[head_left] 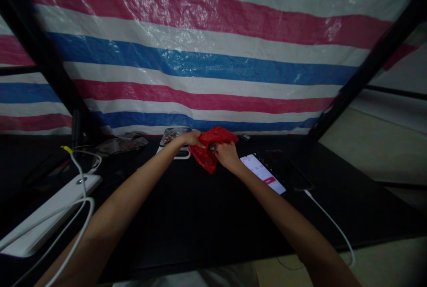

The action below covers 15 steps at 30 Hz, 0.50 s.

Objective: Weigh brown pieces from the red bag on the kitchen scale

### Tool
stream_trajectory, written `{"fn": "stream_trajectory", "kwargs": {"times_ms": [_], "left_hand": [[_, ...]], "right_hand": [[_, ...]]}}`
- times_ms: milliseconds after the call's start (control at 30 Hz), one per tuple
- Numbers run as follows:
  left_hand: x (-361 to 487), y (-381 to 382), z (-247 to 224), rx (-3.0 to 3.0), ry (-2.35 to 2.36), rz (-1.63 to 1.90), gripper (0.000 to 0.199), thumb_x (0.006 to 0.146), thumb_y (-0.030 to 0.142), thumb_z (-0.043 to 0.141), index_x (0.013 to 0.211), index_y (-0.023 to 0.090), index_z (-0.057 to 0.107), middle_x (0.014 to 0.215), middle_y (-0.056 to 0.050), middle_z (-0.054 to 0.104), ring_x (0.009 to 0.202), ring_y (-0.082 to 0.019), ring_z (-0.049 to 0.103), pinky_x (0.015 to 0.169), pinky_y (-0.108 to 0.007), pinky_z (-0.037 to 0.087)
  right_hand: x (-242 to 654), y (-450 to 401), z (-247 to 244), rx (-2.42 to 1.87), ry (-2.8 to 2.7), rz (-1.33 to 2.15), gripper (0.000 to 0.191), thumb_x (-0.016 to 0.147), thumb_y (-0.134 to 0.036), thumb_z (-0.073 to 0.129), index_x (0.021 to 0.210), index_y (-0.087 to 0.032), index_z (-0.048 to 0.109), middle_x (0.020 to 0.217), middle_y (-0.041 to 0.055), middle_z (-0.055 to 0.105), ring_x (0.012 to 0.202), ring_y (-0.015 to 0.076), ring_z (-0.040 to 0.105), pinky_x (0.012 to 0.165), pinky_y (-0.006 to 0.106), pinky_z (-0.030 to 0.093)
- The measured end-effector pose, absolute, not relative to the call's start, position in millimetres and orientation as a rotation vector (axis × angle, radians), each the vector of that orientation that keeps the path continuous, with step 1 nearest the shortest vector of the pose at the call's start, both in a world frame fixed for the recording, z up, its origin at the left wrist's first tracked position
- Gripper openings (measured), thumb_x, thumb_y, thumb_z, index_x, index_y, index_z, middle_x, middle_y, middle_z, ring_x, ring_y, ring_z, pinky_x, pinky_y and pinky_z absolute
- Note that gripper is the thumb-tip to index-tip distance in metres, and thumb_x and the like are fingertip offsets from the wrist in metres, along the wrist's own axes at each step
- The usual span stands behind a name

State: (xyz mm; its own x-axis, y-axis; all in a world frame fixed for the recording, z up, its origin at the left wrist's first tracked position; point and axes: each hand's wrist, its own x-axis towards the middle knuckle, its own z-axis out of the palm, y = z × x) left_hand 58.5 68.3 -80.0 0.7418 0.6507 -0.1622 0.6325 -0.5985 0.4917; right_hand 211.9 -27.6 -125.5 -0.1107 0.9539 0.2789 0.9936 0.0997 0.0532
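A crumpled red plastic bag (218,135) is between my hands near the back of the black table. My left hand (193,138) is closed on the bag's left edge. At the bag's mouth, my right hand (227,153) has its fingers curled, partly inside it; what they hold, if anything, is hidden. Just behind my left wrist, a clear bag of small brownish pieces (170,135) rests on a small white scale (184,154), which my forearm partly covers.
A lit phone (262,173) lies right of my right hand, beside a dark phone (302,182) with a white cable. At left are a white power bank (50,216) with looping cables and clear plastic bags (122,144). A striped sheet (213,73) hangs behind the table.
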Motion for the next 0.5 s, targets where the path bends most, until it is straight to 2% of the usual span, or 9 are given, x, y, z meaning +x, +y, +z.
{"fn": "stream_trajectory", "kwargs": {"times_ms": [133, 233, 333, 500], "left_hand": [[59, 69, -83, 2.391, 0.945, 0.089, 0.043, 0.058, 0.029, 0.066, 0.096, 0.009, 0.059, 0.081, -0.003, 0.065, 0.074, -0.015, 0.056, 0.064, -0.018, 0.041], [60, 69, -88, 2.385, 1.002, 0.153, 0.039, 0.060, 0.031, 0.065, 0.092, 0.009, 0.060, 0.075, -0.002, 0.064, 0.069, -0.014, 0.055, 0.062, -0.018, 0.040], [64, 67, -93, 2.395, 1.084, 0.189, 0.034, 0.063, 0.036, 0.062, 0.085, 0.009, 0.062, 0.065, -0.001, 0.061, 0.062, -0.013, 0.054, 0.057, -0.018, 0.039], [68, 61, -95, 2.449, 1.228, 0.211, 0.038, 0.067, 0.046, 0.057, 0.077, 0.010, 0.063, 0.061, -0.004, 0.059, 0.057, -0.013, 0.053, 0.052, -0.019, 0.036]], "right_hand": [[215, -27, -121, -1.956, -2.204, -0.343, 0.029, 0.081, -0.030, 0.048, 0.106, -0.018, 0.055, 0.105, 0.0106, 0.060, 0.099, 0.0229, 0.053, 0.086, 0.037, 0.027], [217, -26, -114, -2.004, -2.235, -0.329, 0.032, 0.078, -0.038, 0.052, 0.099, -0.016, 0.058, 0.098, 0.0110, 0.063, 0.095, 0.0245, 0.054, 0.083, 0.037, 0.030], [216, -26, -105, -2.036, -2.259, -0.385, 0.028, 0.075, -0.035, 0.056, 0.092, -0.014, 0.062, 0.094, 0.0121, 0.064, 0.091, 0.0256, 0.055, 0.081, 0.039, 0.031], [214, -29, -96, -2.014, -2.257, -0.462, 0.025, 0.080, -0.029, 0.048, 0.091, -0.012, 0.063, 0.096, 0.0150, 0.063, 0.092, 0.0251, 0.054, 0.081, 0.038, 0.030]]}}
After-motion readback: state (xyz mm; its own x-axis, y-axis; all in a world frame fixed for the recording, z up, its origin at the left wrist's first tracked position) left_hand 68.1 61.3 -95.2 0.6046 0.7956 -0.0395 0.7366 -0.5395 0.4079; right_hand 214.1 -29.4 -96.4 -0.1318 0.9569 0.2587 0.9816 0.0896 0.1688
